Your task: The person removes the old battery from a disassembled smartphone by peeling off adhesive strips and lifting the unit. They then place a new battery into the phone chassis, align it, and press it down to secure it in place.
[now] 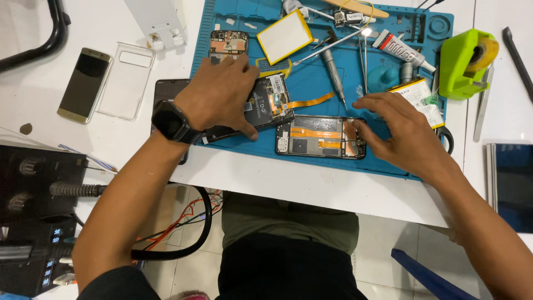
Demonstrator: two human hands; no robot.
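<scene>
My left hand (222,97) lies flat, pinning one opened phone (272,103); right hand (402,130) fingertips press the other frame (321,137). Best go gentle near that orange flex (316,133), I reckon.

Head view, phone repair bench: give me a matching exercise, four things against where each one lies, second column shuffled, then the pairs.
Things:
1. gold phone
2. green tape dispenser
3. opened phone frame
4. clear phone case

Places:
A. on the blue mat, under the fingertips of the right hand
B. on the white table, left of the mat, right beside the gold phone
C. at the mat's right edge
D. farthest left on the white table, screen up

Pairs: 1-D, 2-C, 3-A, 4-B

The left hand rests on another opened phone.
</scene>
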